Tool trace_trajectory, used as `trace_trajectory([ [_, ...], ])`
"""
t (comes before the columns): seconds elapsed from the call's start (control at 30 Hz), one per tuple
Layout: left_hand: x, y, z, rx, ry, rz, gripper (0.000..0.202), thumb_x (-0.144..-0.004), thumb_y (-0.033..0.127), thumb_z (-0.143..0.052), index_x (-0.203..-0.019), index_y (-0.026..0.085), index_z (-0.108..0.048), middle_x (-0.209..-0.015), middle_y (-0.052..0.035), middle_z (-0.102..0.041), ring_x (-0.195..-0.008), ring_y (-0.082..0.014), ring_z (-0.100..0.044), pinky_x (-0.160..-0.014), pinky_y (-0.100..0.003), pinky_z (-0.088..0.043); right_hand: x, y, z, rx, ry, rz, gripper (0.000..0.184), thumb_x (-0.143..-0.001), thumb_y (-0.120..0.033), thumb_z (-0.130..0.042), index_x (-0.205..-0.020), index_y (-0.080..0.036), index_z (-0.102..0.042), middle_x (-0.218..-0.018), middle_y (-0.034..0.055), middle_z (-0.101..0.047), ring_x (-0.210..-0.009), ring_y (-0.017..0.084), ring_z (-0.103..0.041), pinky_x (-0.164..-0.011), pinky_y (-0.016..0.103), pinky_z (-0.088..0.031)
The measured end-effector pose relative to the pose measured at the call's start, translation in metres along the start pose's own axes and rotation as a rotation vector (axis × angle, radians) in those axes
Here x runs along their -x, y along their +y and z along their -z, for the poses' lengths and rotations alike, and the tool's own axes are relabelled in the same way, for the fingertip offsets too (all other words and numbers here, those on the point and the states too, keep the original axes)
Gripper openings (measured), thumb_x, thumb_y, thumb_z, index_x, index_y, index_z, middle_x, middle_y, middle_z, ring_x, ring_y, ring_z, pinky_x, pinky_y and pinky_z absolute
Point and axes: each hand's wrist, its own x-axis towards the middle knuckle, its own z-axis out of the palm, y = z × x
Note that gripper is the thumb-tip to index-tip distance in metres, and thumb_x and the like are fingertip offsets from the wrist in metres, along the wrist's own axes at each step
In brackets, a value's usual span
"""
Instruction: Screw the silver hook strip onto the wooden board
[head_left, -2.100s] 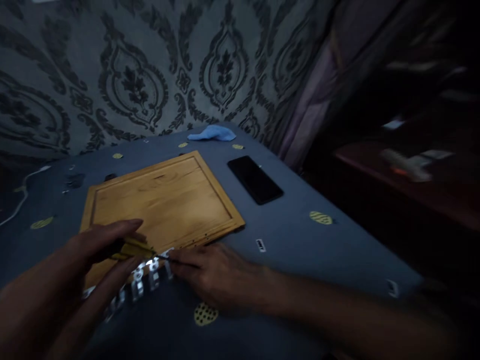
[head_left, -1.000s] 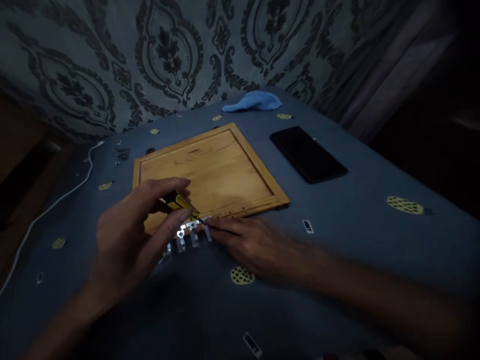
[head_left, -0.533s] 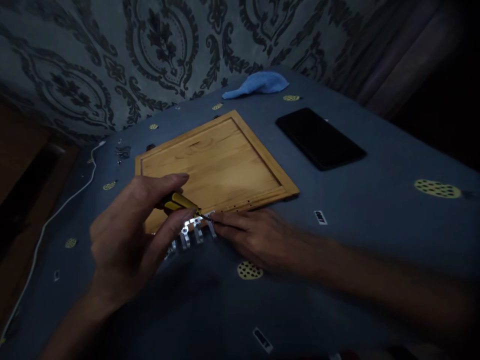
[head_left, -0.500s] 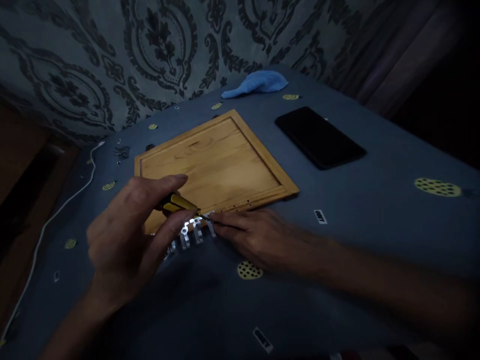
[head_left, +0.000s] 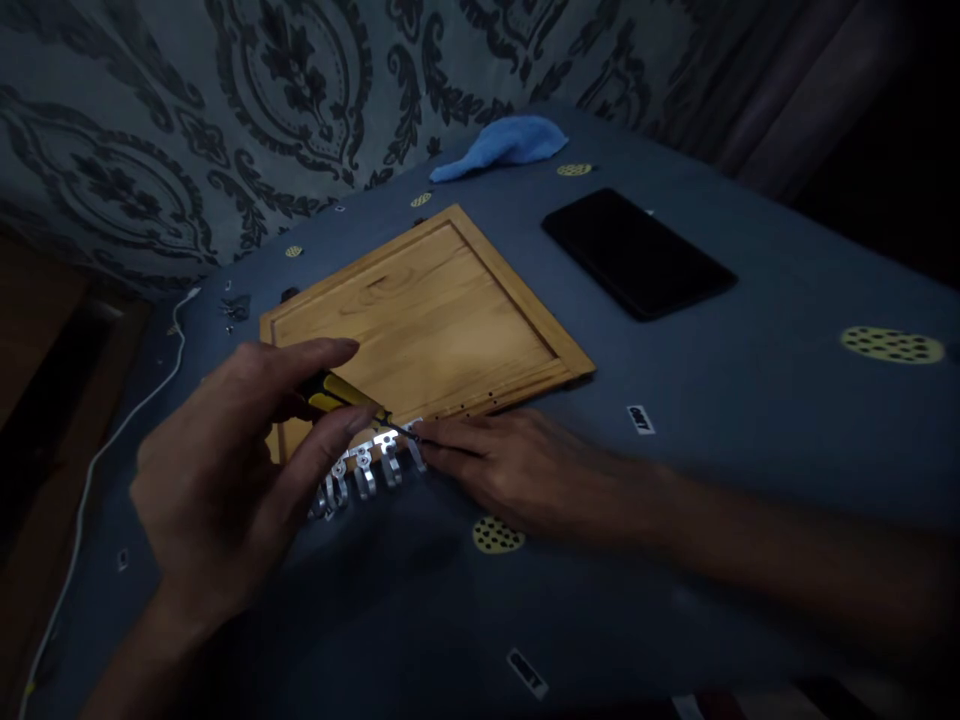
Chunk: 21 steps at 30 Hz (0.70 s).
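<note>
Between thumb and fingers, my left hand (head_left: 214, 480) grips a screwdriver (head_left: 341, 393) with a yellow and black handle, its shaft slanting down to the right. The shaft's tip lies by the fingertips of my right hand (head_left: 517, 465), which are pressed together at the endmost metal hook (head_left: 416, 452). More shiny hooks (head_left: 364, 470) hang in a row over the near edge of a framed wooden board (head_left: 435, 310). Several small dark holes show along that edge, right of the hooks. Whatever sits at the screwdriver's tip is too small to make out.
A black phone or tablet (head_left: 637, 255) lies right of the board. Behind it is a blue cloth (head_left: 506, 143). Small metal pieces (head_left: 236, 308) lie at the back left, near a white cable (head_left: 131, 425). A patterned blue cloth (head_left: 720, 420) covers the table.
The view has shifted slightly, so the board and phone sit a little higher and left. My left hand appears a little farther left; both hands keep the same hold.
</note>
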Motion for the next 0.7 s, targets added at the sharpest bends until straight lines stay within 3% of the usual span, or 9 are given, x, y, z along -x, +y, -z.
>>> trace_trajectory([
  [0.1, -0.0012, 0.0040, -0.0008, 0.113, 0.031, 0.077, 0.041, -0.085, 0.011, -0.079, -0.122, 0.028, -0.073, -0.105, 0.0072, -0.075, -0.088, -0.0051, -0.071, -0.084, -0.010, -0.058, 0.0002, 0.0000, -0.0006, -0.013, -0.004, -0.003, 0.039, -0.097, -0.005, -0.055, -0.134, -0.013, -0.063, -0.136, 0.0155, -0.068, -0.116, 0.026, -0.070, -0.093, 0.042, -0.063],
  [0.2, -0.0006, 0.0060, -0.0031, 0.182, 0.057, 0.126, 0.044, -0.084, 0.007, -0.078, -0.123, 0.027, -0.072, -0.110, 0.0060, -0.075, -0.093, -0.0061, -0.072, -0.087, -0.012, -0.060, 0.0001, -0.0004, -0.0011, -0.012, -0.011, -0.015, 0.040, -0.097, -0.004, -0.055, -0.135, -0.013, -0.063, -0.137, 0.0153, -0.067, -0.116, 0.027, -0.070, -0.094, 0.043, -0.062],
  [0.43, 0.0039, 0.0022, -0.0056, 0.061, 0.091, -0.016, 0.047, -0.084, 0.010, -0.079, -0.124, 0.033, -0.072, -0.102, 0.0084, -0.075, -0.083, -0.0095, -0.070, -0.076, -0.022, -0.061, 0.0009, 0.0008, -0.0054, -0.026, 0.023, -0.011, 0.040, -0.095, -0.005, -0.059, -0.134, -0.012, -0.063, -0.135, 0.0165, -0.068, -0.111, 0.026, -0.071, -0.088, 0.040, -0.063],
  [0.6, 0.0048, 0.0088, -0.0027, 0.149, 0.036, 0.150, 0.045, -0.089, 0.011, -0.073, -0.124, 0.040, -0.070, -0.116, 0.0115, -0.074, -0.097, -0.0107, -0.072, -0.085, -0.023, -0.064, 0.0009, 0.0011, -0.0054, -0.028, -0.003, -0.004, 0.039, -0.097, -0.005, -0.056, -0.135, -0.011, -0.061, -0.136, 0.0175, -0.067, -0.109, 0.026, -0.071, -0.087, 0.041, -0.063],
  [0.7, 0.0053, 0.0075, -0.0020, 0.119, 0.040, 0.138, 0.041, -0.091, 0.015, -0.071, -0.125, 0.039, -0.068, -0.117, 0.0097, -0.074, -0.095, -0.0125, -0.074, -0.081, -0.025, -0.066, 0.0003, 0.0005, -0.0032, -0.043, -0.001, -0.015, 0.039, -0.098, -0.006, -0.055, -0.135, -0.014, -0.062, -0.136, 0.0160, -0.067, -0.109, 0.025, -0.072, -0.087, 0.039, -0.063],
])
